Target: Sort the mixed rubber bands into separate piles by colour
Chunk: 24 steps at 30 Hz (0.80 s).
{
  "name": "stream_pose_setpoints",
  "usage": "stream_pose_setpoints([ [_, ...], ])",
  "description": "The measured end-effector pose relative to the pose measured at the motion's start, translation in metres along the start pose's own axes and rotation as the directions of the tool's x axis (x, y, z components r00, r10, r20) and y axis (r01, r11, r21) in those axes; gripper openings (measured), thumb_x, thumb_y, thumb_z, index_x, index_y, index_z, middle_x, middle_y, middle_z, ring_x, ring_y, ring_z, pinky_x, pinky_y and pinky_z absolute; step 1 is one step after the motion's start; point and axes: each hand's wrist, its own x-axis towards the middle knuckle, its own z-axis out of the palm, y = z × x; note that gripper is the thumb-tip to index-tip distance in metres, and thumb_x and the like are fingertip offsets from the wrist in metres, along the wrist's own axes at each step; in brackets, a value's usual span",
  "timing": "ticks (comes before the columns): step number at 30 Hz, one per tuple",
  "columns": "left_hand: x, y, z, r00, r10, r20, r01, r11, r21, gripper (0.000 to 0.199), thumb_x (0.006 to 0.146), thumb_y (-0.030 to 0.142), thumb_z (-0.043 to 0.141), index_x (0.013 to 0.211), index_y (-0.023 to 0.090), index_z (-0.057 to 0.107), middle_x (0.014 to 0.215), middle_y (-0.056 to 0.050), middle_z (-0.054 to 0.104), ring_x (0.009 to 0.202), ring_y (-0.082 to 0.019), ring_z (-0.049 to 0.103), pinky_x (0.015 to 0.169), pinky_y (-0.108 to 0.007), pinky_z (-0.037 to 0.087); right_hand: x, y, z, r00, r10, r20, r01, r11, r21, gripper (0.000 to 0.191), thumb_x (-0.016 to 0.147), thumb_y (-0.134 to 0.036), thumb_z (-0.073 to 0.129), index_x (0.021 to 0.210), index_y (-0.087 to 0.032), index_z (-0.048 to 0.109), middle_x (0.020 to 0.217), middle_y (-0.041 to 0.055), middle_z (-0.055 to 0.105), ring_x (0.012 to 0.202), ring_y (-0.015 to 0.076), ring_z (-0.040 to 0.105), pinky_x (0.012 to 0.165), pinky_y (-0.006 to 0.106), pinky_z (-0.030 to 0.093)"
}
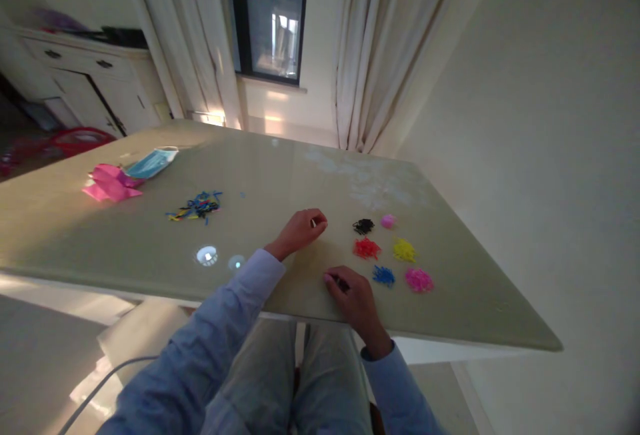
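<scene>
My left hand [303, 229] is over the table, just left of the black pile [363, 226], with its fingers curled and thumb pressed in; anything in it is too small to make out. Closer to the table's near edge, my right hand [354, 296] is closed with its fingertips together, and its contents are hidden. Small strips, possibly rubber bands, lie sorted by colour beside it: a red pile [367, 249], a yellow pile [404, 250], a blue pile [383, 276] and a pink pile [419, 280]. A mixed-colour pile [197, 207] sits farther left.
A small pinkish-purple lump [388, 221] stands behind the sorted piles. On the left of the table [280, 175] are a blue face mask [153, 163] and a crumpled pink piece [113, 183]. A wall [540, 155] runs along the right, and curtains [370, 55] hang behind.
</scene>
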Motion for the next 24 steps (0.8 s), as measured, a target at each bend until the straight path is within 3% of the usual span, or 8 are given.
stream_pose_setpoints([
  [3, -0.041, -0.002, -0.030, 0.985, -0.090, -0.149, 0.077, 0.993, -0.091, 0.016, 0.085, 0.029, 0.057, 0.079, 0.017, 0.065, 0.071, -0.001, 0.066, 0.062, -0.012, 0.056, 0.062, -0.024, 0.043, 0.001, 0.002, -0.002, 1.000, 0.003, 0.014, -0.003, 1.000, 0.011, 0.021, 0.089, -0.032, 0.055, 0.087, -0.019, 0.072, 0.080, 0.0045, 0.073, 0.065, 0.0157, 0.061, 0.062, 0.026, 0.045],
  [7, -0.098, -0.014, -0.054, 0.953, -0.183, -0.241, 0.186, 0.982, -0.012, 0.018, 0.086, 0.032, 0.057, 0.077, 0.018, 0.064, 0.070, -0.001, 0.064, 0.061, -0.013, 0.054, 0.061, -0.026, 0.041, 0.007, 0.000, -0.007, 0.997, 0.017, 0.071, -0.017, 1.000, 0.001, 0.024, 0.088, -0.035, 0.055, 0.087, -0.019, 0.073, 0.077, 0.0041, 0.073, 0.061, 0.0156, 0.060, 0.060, 0.027, 0.046],
  [10, -0.128, -0.028, -0.064, 0.950, -0.191, -0.247, 0.230, 0.962, 0.144, 0.016, 0.086, 0.029, 0.055, 0.078, 0.018, 0.063, 0.077, -0.003, 0.064, 0.069, -0.015, 0.056, 0.066, -0.028, 0.041, 0.020, -0.008, -0.010, 0.996, 0.001, 0.085, -0.002, 1.000, 0.005, 0.026, 0.088, -0.036, 0.055, 0.095, -0.018, 0.072, 0.072, 0.0036, 0.071, 0.058, 0.0153, 0.058, 0.058, 0.027, 0.046],
  [14, -0.149, -0.044, -0.074, 0.967, -0.183, -0.179, 0.225, 0.941, 0.251, 0.018, 0.087, 0.029, 0.054, 0.074, 0.019, 0.060, 0.076, -0.004, 0.062, 0.073, -0.017, 0.056, 0.069, -0.030, 0.041, 0.056, -0.029, 0.002, 0.987, -0.111, 0.115, 0.107, 0.993, 0.046, 0.027, 0.087, -0.035, 0.058, 0.103, -0.017, 0.070, 0.072, 0.0028, 0.068, 0.056, 0.0141, 0.056, 0.057, 0.026, 0.045],
  [18, -0.155, -0.048, -0.074, 0.979, -0.142, -0.148, 0.176, 0.953, 0.248, 0.024, 0.090, 0.032, 0.053, 0.071, 0.019, 0.059, 0.073, -0.003, 0.060, 0.073, -0.018, 0.056, 0.070, -0.030, 0.042, 0.108, -0.058, 0.045, 0.925, -0.266, 0.271, 0.246, 0.963, 0.107, 0.025, 0.087, -0.034, 0.062, 0.103, -0.017, 0.069, 0.080, 0.0021, 0.068, 0.061, 0.0118, 0.056, 0.061, 0.025, 0.046],
  [24, -0.159, -0.043, -0.072, 0.983, -0.110, -0.149, 0.147, 0.952, 0.268, 0.027, 0.093, 0.034, 0.052, 0.073, 0.019, 0.063, 0.077, -0.005, 0.063, 0.079, -0.019, 0.059, 0.076, -0.031, 0.043, 0.176, -0.099, 0.142, 0.759, -0.452, 0.467, 0.474, 0.877, 0.078, 0.040, 0.081, -0.031, 0.074, 0.115, -0.013, 0.067, 0.091, 0.0050, 0.065, 0.073, 0.0128, 0.055, 0.072, 0.026, 0.045],
])
